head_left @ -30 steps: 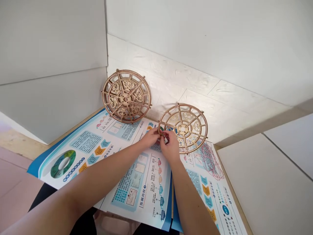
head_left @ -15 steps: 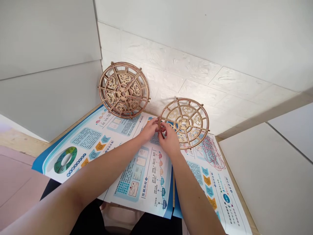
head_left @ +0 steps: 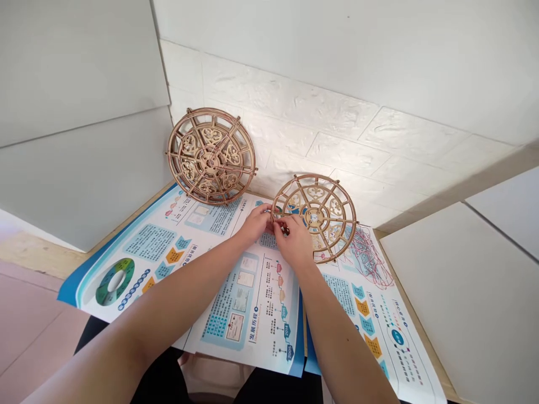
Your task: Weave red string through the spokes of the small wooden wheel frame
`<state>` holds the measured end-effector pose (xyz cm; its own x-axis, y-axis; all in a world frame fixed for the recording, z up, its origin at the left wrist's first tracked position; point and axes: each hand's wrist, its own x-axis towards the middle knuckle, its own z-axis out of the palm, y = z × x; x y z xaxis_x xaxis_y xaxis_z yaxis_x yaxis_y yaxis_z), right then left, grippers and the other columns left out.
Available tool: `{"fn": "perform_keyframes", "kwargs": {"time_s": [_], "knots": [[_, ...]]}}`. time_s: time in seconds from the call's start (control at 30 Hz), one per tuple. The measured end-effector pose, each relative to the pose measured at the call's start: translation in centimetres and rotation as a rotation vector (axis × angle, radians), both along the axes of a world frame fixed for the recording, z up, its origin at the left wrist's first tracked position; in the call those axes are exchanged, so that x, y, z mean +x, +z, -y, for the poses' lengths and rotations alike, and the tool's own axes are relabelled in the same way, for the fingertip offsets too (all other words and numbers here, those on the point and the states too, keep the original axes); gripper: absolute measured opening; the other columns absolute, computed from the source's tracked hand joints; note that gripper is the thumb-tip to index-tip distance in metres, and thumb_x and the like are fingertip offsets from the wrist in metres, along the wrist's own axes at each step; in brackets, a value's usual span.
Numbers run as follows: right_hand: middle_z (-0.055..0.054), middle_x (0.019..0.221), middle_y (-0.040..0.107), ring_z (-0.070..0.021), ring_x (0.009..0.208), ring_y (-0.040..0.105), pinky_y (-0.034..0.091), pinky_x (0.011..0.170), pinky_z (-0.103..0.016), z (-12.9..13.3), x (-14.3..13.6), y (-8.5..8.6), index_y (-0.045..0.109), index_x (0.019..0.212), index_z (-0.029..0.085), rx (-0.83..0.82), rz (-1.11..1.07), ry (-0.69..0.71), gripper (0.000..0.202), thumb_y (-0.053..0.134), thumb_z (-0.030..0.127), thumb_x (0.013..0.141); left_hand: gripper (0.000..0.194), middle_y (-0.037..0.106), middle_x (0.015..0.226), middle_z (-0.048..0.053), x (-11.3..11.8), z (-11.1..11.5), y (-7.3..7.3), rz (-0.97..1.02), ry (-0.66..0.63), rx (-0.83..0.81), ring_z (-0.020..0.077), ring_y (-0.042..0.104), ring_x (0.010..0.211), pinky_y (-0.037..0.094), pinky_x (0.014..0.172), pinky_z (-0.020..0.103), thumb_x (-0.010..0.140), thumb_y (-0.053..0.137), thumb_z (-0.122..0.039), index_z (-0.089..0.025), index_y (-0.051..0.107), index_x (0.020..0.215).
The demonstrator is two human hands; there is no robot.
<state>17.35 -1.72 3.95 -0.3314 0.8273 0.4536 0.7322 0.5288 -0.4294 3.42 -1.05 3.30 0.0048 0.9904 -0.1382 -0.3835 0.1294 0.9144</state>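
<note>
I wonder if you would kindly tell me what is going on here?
A person's left hand and right hand are together at the left edge of a round openwork wooden frame; what they pinch is too small to tell. A similar second frame stands tilted to the left. Tangled reddish thread lies on the printed sheets to the right.
</note>
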Motion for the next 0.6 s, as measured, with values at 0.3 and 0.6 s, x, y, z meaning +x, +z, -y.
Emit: {"fn": "perform_keyframes", "kwargs": {"time_s": [0.3,0.6], "knots": [[-0.010,0.098,0.062,-0.0213,0.077,0.058,0.038,0.059,-0.032,-0.02,-0.25,-0.21,0.064,0.092,0.020,0.050,0.112,0.022,0.021,0.045,0.026,0.097,0.026,0.064,0.076,0.003,0.09,0.00,-0.03,-0.019,-0.023,-0.007,0.0179,0.065,0.065,0.053,0.060,0.029,0.067,0.050,-0.014,-0.019,0.061,0.090],[-0.005,0.085,0.062,-0.0196,0.071,0.059,0.045,0.066,-0.033,0.27,0.55,0.31,0.049,0.096,0.021,-0.003,-0.351,0.005,0.015,0.041,0.033,0.100,0.007,0.062,0.065,0.002,0.18,0.11,0.14,-0.058,-0.039,-0.021,0.0170,0.062,0.060,0.050,0.058,0.026,0.083,0.052,-0.016,-0.018,0.057,0.087]]}}
